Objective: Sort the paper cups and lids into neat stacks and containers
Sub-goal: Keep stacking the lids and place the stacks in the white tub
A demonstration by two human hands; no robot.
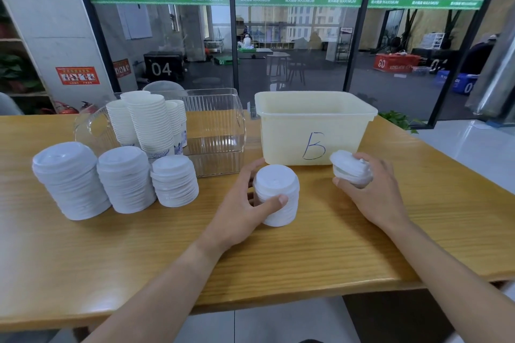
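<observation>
My left hand [245, 203] grips a stack of white lids [277, 192] standing on the wooden table [306, 259], thumb in front and fingers behind it. My right hand [370, 192] holds a smaller tilted bunch of white lids [349, 166] just above the table, in front of the cream bin marked B [315, 125]. Three more lid stacks stand at the left: a large one [69, 178], a middle one [125, 178] and a shorter one [174, 179]. Stacks of white paper cups [147, 122] stand inside a clear plastic container [220, 131].
The table's front edge runs close to me. A glass wall with a green band [278, 0] stands behind the table. A shelf with plants [14, 69] is at far left, and a leafy plant [398, 120] sits behind the table's right corner.
</observation>
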